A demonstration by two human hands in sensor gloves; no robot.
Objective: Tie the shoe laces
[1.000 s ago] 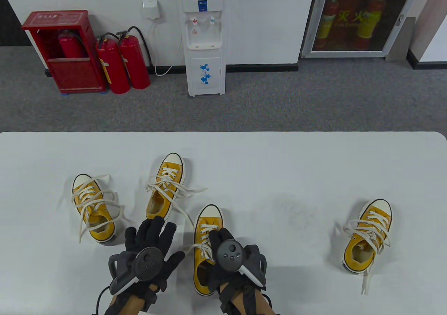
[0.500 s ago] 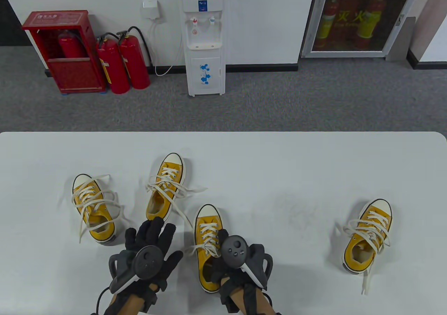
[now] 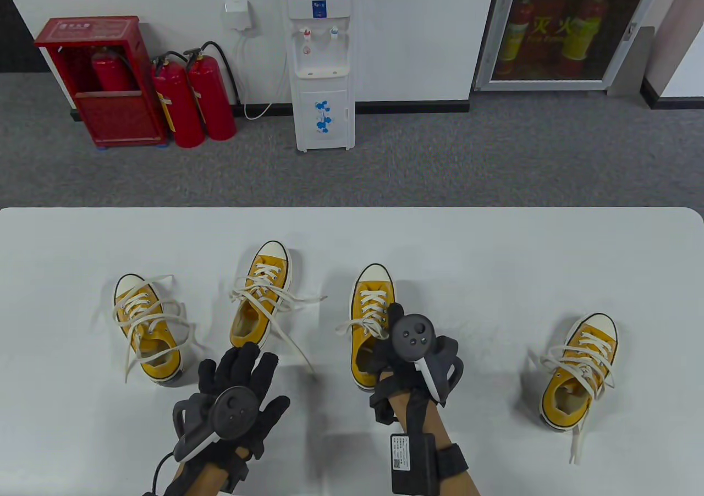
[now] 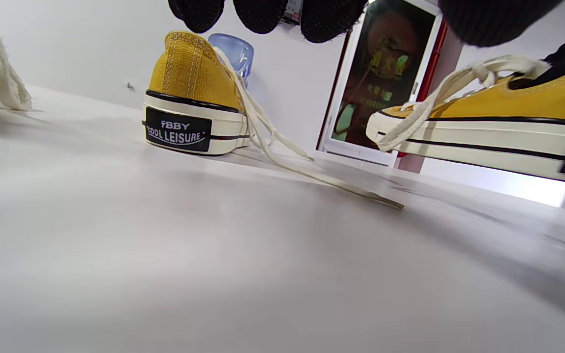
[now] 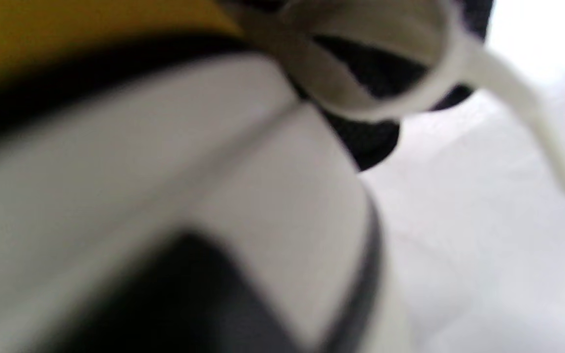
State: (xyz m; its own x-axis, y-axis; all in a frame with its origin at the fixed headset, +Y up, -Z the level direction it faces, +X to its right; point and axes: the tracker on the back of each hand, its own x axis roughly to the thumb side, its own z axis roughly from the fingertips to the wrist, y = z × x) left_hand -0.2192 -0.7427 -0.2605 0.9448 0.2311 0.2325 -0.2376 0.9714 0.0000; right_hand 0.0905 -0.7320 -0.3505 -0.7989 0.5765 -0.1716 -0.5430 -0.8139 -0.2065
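Four yellow shoes on the white surface (image 3: 495, 243), one tied and in hand, three with laces loose.

Far left shoe (image 3: 147, 328) and second shoe (image 3: 259, 295) lie untied, their laces trailing over the surface. The left hand (image 3: 234, 389) rests flat near the second shoe's heel, fingers spread and holding nothing. The third shoe (image 3: 369, 323), right of centre, shows a bow, so it looks done; the right hand (image 3: 404, 356) is curled over its heel side and seems to grip it, though the blurred wrist view hides the exact hold. The far right shoe (image 3: 580, 367) sits well apart, laces loose. By my reading, one shoe is finished and three remain. No containers are on the surface.
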